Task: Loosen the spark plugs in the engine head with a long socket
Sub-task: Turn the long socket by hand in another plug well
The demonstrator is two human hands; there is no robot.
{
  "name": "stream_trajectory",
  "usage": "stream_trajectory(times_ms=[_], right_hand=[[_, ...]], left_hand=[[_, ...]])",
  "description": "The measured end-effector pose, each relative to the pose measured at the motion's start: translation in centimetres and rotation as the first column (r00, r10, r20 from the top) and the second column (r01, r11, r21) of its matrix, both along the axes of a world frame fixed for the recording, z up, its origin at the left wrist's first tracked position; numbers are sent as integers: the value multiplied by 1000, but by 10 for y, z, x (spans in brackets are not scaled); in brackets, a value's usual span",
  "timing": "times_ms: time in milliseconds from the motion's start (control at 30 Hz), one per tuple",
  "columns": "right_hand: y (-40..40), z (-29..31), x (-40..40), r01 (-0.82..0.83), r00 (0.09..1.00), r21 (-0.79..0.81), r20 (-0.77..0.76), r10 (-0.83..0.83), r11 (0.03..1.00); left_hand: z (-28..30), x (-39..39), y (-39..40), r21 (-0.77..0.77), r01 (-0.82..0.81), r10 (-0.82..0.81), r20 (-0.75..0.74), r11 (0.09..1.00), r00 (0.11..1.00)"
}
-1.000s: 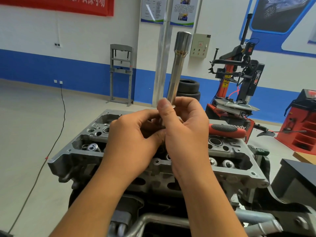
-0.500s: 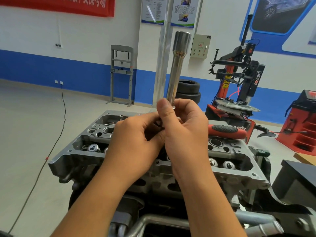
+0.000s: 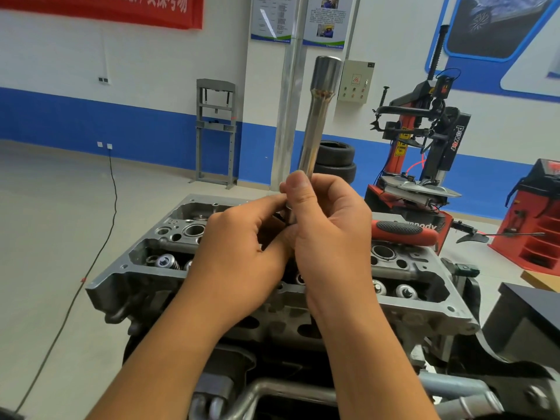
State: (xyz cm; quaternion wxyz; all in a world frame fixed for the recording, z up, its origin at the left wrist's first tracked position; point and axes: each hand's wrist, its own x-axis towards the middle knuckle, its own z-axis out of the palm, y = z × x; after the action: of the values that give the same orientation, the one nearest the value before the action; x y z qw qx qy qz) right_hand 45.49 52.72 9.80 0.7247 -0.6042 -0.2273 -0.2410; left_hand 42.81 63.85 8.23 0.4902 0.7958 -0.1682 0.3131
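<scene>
Socket [image 3: 315, 137] is standing upright above the head [image 3: 424, 298], with the right hand [image 3: 330, 237] gripping its lower end and the left hand [image 3: 242, 256] pinching something hidden beneath. Any slip in that grip risks dropping it onto the head's middle.

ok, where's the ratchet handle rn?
Head view: the handle lies right of the right hand, on the engine head's far edge.
</scene>
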Motion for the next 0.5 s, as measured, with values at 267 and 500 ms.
stream_trajectory(times_ms=[267, 500], right_hand=[[-1, 0, -2, -47, 998, 5, -33, 47, 999], [-1, 1, 0, -8, 1000, 5, -24, 8, 1000]], left_hand=[[-2, 2, 1, -96, -23, 23, 0, 995, 1000], [0, 2, 4, -50, 74, -75, -20, 996, 997]])
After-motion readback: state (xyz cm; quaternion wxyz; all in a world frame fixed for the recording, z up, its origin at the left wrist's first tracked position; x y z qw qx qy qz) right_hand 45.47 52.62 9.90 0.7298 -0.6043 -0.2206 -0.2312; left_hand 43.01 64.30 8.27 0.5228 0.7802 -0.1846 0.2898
